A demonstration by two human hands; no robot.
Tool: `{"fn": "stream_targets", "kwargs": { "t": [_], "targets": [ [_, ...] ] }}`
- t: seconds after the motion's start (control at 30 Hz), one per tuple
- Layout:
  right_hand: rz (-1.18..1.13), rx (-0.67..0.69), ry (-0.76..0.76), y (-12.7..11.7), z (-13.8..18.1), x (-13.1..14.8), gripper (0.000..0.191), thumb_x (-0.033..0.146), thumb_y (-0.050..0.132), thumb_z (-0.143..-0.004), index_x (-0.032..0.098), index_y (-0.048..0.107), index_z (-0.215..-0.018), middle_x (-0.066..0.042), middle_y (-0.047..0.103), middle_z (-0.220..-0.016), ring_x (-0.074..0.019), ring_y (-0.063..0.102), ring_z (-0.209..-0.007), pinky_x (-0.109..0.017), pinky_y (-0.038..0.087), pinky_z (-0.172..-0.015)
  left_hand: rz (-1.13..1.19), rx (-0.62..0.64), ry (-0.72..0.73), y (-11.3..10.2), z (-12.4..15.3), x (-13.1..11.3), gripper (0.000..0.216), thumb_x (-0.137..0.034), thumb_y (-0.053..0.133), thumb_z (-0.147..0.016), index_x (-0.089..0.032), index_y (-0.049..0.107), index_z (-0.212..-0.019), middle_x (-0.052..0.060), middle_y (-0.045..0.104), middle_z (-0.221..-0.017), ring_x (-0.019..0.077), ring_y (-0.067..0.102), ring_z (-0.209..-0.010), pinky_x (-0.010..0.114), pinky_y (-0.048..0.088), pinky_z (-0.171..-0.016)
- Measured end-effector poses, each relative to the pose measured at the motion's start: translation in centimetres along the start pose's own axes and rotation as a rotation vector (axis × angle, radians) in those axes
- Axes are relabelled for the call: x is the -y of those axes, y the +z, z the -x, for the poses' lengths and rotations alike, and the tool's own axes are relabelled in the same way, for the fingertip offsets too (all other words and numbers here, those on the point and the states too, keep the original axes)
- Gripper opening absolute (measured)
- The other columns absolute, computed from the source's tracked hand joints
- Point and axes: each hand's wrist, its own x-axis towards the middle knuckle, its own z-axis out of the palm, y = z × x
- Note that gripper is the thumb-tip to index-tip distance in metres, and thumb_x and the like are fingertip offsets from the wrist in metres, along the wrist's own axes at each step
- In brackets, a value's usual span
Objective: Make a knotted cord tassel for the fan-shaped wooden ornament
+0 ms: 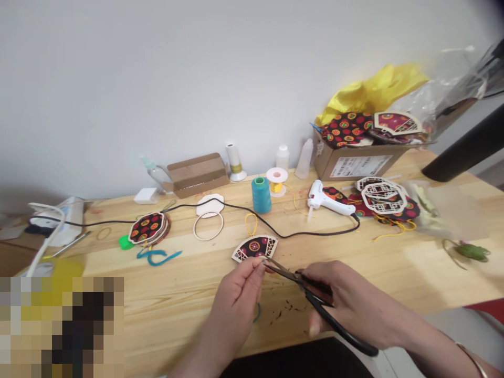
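Observation:
My left hand [240, 291] is closed in a pinch, and a bit of teal thread [257, 313] hangs below it. A tiny teal end shows at the fingertips. In my right hand [350, 294] are black-handled scissors [289, 274], their blades slightly apart and reaching to the left fingertips. Just beyond my hands, a fan-shaped ornament [255, 247] with dark patterned fabric, a pale lattice frame and a yellow loop [251, 224] lies on the table, partly covered by my left fingers. Small dark scraps [289, 307] are scattered on the wood under the scissors.
A white glue gun [328, 199] lies at right, its black cable [303, 233] crossing the table. Behind stand a teal thread spool [261, 196], a yellow cord reel [276, 181] and a full cardboard box [354, 160]. Stacked fabric pieces [147, 229] and a wooden ring [208, 226] lie left.

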Motion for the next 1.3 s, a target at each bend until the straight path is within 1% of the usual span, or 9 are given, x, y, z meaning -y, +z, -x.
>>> {"fn": "stream_targets", "kwargs": {
  "t": [0.17,0.4,0.7,0.87,0.93,1.03,1.13,1.23,1.3],
  "targets": [
    [-0.060,0.004,-0.032,0.2,-0.5,0.5,0.026,0.036,0.065,-0.072,0.017,0.048,-0.065,0.007,0.043,-0.061,-0.0082,0.030,-0.058,-0.020,0.026,-0.049,-0.045,0.087,-0.019,0.0,0.1,-0.1,0.033,-0.043,0.045,-0.087,-0.018,0.065,-0.092,-0.007,0.030,-0.050,0.0094,0.027,-0.046,0.020,0.024,-0.044],
    [-0.131,0.047,-0.022,0.4,-0.9,0.7,0.023,0.033,0.059,-0.077,0.016,0.056,-0.062,0.006,0.047,-0.054,-0.0079,0.028,-0.053,-0.021,0.025,-0.047,-0.104,0.083,-0.004,-0.5,0.0,0.0,0.033,-0.042,0.046,-0.087,-0.020,0.066,-0.104,-0.007,0.027,-0.049,0.0104,0.026,-0.046,0.020,0.024,-0.043],
    [-0.189,0.033,-0.014,0.5,-0.8,0.4,0.020,0.029,0.058,-0.078,0.015,0.068,-0.067,0.003,0.054,-0.055,-0.0081,0.031,-0.053,-0.021,0.024,-0.047,-0.118,0.061,0.012,-0.6,-0.1,0.0,0.030,-0.040,0.048,-0.086,-0.019,0.069,-0.093,-0.006,0.031,-0.046,0.0109,0.030,-0.045,0.020,0.025,-0.042],
    [-0.151,0.005,-0.028,0.4,-0.9,0.6,0.023,0.033,0.059,-0.078,0.016,0.070,-0.067,0.004,0.048,-0.054,-0.0083,0.033,-0.053,-0.021,0.025,-0.047,-0.070,0.018,0.007,-0.4,0.0,0.1,0.027,-0.040,0.052,-0.083,-0.020,0.070,-0.085,-0.006,0.033,-0.045,0.0107,0.029,-0.044,0.021,0.024,-0.041],
    [-0.110,-0.018,-0.015,0.4,-0.9,0.6,0.026,0.037,0.061,-0.077,0.016,0.069,-0.066,0.004,0.045,-0.054,-0.0083,0.034,-0.053,-0.021,0.025,-0.047,-0.068,0.019,0.000,-0.5,0.0,0.2,0.027,-0.041,0.052,-0.084,-0.020,0.069,-0.084,-0.006,0.032,-0.046,0.0104,0.028,-0.044,0.021,0.023,-0.041],
    [0.000,-0.031,-0.030,0.4,-0.7,0.4,0.028,0.042,0.061,-0.077,0.016,0.066,-0.066,0.004,0.049,-0.056,-0.0083,0.036,-0.053,-0.021,0.026,-0.047,-0.033,-0.004,-0.006,-0.7,-0.3,0.5,0.028,-0.043,0.051,-0.084,-0.019,0.066,-0.083,-0.007,0.032,-0.049,0.0096,0.028,-0.046,0.020,0.023,-0.043],
    [0.262,-0.067,-0.080,0.4,-0.2,-0.2,0.030,0.045,0.064,-0.073,0.017,0.060,-0.065,0.003,0.054,-0.058,-0.0093,0.041,-0.052,-0.022,0.027,-0.049,0.058,-0.089,-0.032,-1.2,-0.8,0.7,0.028,-0.044,0.052,-0.084,-0.018,0.063,-0.086,-0.008,0.029,-0.048,0.0085,0.025,-0.045,0.019,0.020,-0.042],
    [0.575,-0.128,-0.105,0.1,0.5,-1.4,0.016,0.033,0.063,-0.072,0.018,0.056,-0.069,-0.001,0.060,-0.064,-0.0139,0.051,-0.057,-0.024,0.032,-0.054,0.181,-0.152,-0.053,-1.6,-1.3,0.7,0.028,-0.044,0.054,-0.083,-0.017,0.062,-0.089,-0.010,0.026,-0.047,0.0072,0.020,-0.043,0.019,0.016,-0.041],
    [0.715,-0.152,-0.069,-0.3,1.1,-2.5,0.005,0.023,0.059,-0.072,0.018,0.057,-0.072,-0.004,0.063,-0.070,-0.0182,0.058,-0.062,-0.027,0.036,-0.056,0.257,-0.165,-0.058,-1.9,-1.5,0.5,0.028,-0.043,0.056,-0.082,-0.017,0.061,-0.090,-0.010,0.028,-0.047,0.0066,0.020,-0.043,0.019,0.016,-0.040]
  ]
}}
